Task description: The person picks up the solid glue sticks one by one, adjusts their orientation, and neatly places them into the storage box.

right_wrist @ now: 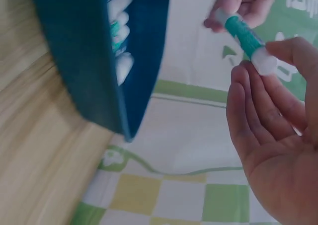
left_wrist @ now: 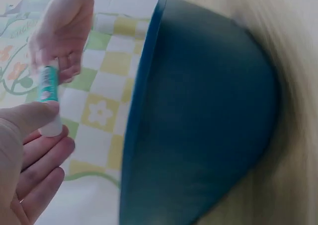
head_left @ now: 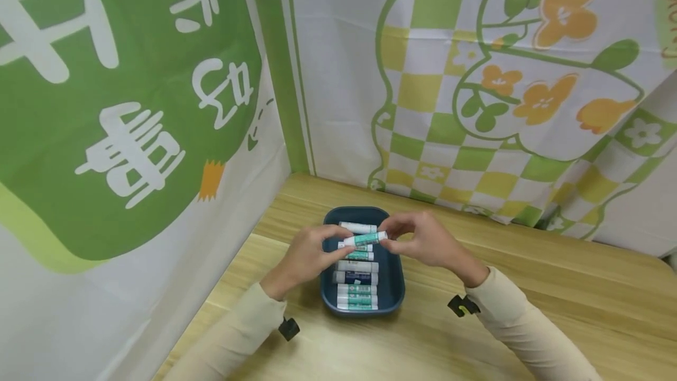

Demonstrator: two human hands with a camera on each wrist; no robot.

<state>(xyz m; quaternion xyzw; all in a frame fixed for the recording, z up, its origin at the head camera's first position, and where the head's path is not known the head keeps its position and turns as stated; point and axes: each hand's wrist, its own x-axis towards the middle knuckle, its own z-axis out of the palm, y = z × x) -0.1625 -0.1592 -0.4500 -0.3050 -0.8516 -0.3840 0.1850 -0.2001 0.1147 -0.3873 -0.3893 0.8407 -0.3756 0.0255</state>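
Note:
Held level over the far part of a dark blue bin is a white glue stick with a green label. My left hand pinches its left end between thumb and fingers. The other end is pinched by my right hand. Both wrist views show the same glue stick between the two hands, clear of the bin's rim. Below it, several glue sticks lie crosswise in a column in the bin, most with green labels. One among them has a dark blue label.
The bin stands on a wood-grain table. A green and white printed cloth hangs along the left side, and a checked, flowered cloth hangs behind. A black strap piece sticks out by the right cuff, another by the left.

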